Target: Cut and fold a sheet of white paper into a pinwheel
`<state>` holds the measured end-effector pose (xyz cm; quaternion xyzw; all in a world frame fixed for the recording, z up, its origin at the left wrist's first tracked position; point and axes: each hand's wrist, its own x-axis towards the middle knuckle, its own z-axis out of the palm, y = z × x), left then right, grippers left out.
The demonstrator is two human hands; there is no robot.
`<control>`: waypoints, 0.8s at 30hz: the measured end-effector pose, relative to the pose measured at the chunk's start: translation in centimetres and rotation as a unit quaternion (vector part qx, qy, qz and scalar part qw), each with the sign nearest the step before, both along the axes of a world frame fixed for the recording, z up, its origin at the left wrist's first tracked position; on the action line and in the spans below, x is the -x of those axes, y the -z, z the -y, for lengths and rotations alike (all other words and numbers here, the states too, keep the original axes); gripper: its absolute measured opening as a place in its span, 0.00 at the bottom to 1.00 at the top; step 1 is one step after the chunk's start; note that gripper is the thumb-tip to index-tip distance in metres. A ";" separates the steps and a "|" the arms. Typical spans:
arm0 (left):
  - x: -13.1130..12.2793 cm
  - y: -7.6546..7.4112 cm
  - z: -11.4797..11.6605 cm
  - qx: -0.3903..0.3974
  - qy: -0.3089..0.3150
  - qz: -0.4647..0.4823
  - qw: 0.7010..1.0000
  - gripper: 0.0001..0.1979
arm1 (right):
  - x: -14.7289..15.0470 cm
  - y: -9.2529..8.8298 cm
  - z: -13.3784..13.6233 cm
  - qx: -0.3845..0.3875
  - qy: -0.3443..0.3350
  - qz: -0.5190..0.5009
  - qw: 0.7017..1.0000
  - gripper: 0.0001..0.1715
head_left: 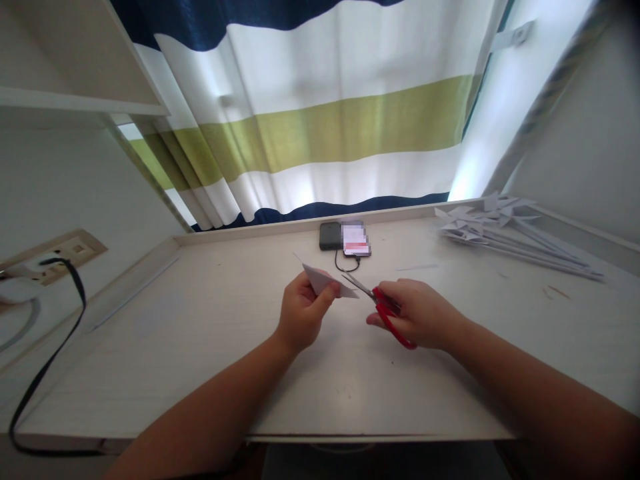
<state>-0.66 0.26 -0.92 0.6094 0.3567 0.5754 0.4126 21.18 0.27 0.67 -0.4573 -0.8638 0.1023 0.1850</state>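
Observation:
In the middle of the view, my left hand [303, 310] pinches a folded piece of white paper [324, 281] between thumb and fingers. The paper comes to a point on its right side. My right hand [420, 312] grips red-handled scissors [384, 312], fingers in the loops. The scissor blades point up and left, slightly parted, at the paper's right tip; whether they touch it I cannot tell. Both hands are held above the white desk [210, 360].
A black power bank [330, 237] and a phone [355, 239] joined by a short cable lie at the back. Several white paper pinwheel-like shapes on sticks [500, 227] rest at the right. A black strap [55, 360] hangs at the left near a wall socket [75, 250].

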 end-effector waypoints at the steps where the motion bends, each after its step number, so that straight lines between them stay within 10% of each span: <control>1: 0.0 0.0 0.0 -0.012 -0.001 -0.003 1.000 0.07 | 0.1 0.1 0.0 -0.011 0.002 0.010 1.000 0.22; 24: -0.2 0.2 0.0 -0.076 0.025 0.002 0.997 0.03 | -0.1 -0.2 -0.2 -0.134 -0.001 0.094 0.987 0.27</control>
